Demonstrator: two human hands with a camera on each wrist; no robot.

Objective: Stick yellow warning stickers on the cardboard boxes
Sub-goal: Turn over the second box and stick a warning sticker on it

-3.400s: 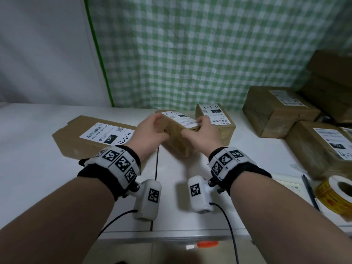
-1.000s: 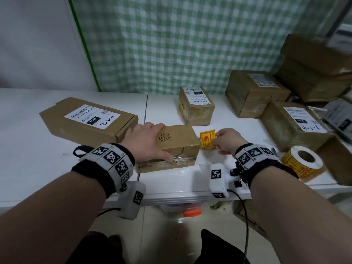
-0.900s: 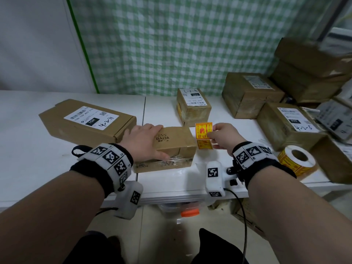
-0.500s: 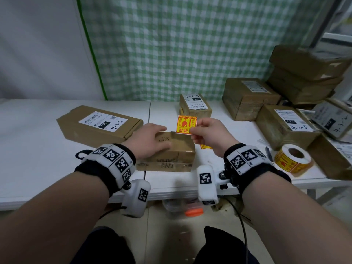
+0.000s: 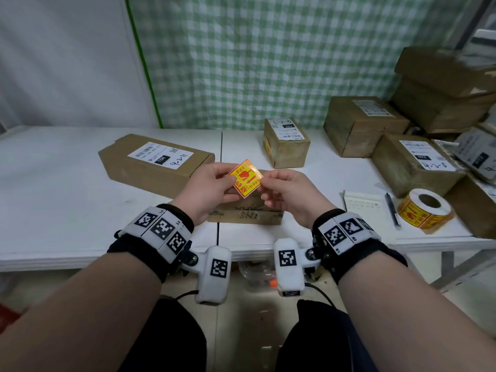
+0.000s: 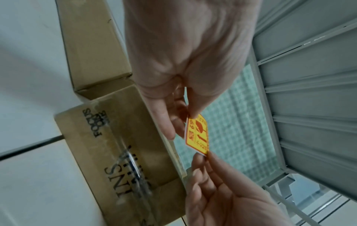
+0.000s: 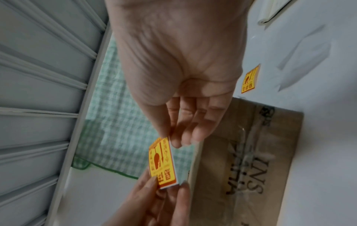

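A yellow and red warning sticker on its white backing is held up above a small taped cardboard box printed "INS". My left hand pinches the sticker's left corner and my right hand pinches its right corner. The left wrist view shows the sticker between both hands, with the box below. The right wrist view shows the sticker, the box and a second sticker lying on the white table.
A roll of yellow stickers stands at the right table edge beside a notepad and a pen. A flat labelled box lies to the left, a small box behind. Several bigger boxes crowd the right side.
My left hand has left the box top and come up to pinch the sticker. My right hand has lifted the sticker from beside the box to above it.
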